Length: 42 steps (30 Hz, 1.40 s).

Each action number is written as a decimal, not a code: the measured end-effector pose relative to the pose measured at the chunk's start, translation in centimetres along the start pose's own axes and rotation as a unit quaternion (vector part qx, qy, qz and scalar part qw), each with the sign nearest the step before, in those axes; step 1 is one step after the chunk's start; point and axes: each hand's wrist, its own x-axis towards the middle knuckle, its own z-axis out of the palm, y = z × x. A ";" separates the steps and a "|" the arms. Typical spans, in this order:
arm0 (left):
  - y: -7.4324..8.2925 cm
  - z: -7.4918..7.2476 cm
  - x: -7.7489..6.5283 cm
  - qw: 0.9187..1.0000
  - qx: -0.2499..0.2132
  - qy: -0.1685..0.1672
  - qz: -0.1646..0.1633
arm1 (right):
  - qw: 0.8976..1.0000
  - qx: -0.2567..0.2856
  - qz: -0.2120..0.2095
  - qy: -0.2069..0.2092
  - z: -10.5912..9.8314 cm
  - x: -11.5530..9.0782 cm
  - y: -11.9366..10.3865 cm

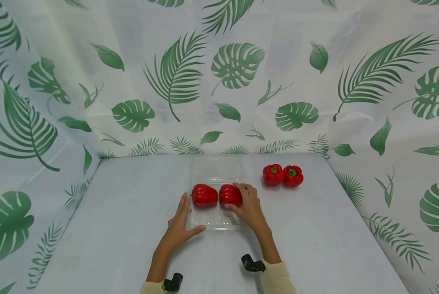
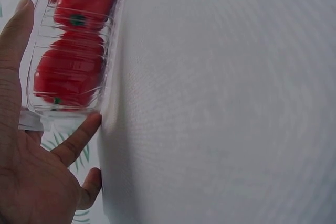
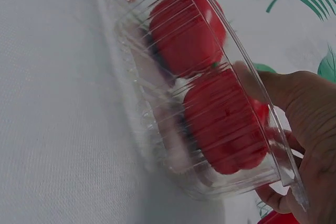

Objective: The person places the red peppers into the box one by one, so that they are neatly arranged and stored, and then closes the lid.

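Observation:
A clear plastic clamshell box (image 1: 212,220) lies with its lid (image 1: 217,168) folded back. Inside, side by side along the lid side, lie two red bell peppers: the left one (image 1: 204,195) and the right one (image 1: 229,195), both on their sides with stems toward the left. My right hand (image 1: 251,207) holds the right pepper between thumb and fingers, reaching over the box wall. With fingers straight and thumb spread, my left hand (image 1: 179,228) rests against the box's left side. Through the ribbed wall in the left wrist view, both peppers (image 2: 71,72) show.
Two more red bell peppers, one (image 1: 273,175) touching the other (image 1: 293,177), stand stem up on the white table (image 1: 131,196), right of the lid. A leaf-patterned sheet (image 1: 190,134) rises behind the table and along both sides.

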 end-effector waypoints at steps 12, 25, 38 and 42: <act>-0.1 0.1 0.0 1.000 -0.001 0.000 0.000 | 0.994 0.075 -0.024 0.075 -1.8 0.1 2.4; 0.2 0.0 -0.1 1.000 -0.002 0.001 -0.001 | 0.954 0.077 0.095 0.275 -3.8 0.5 7.0; 0.1 -0.1 -0.1 1.000 -0.002 0.000 0.006 | 0.963 0.010 0.213 0.166 -6.1 2.1 10.9; 0.2 -0.1 -0.1 1.000 0.000 0.000 0.003 | 0.964 0.006 0.220 0.146 -6.3 2.6 11.9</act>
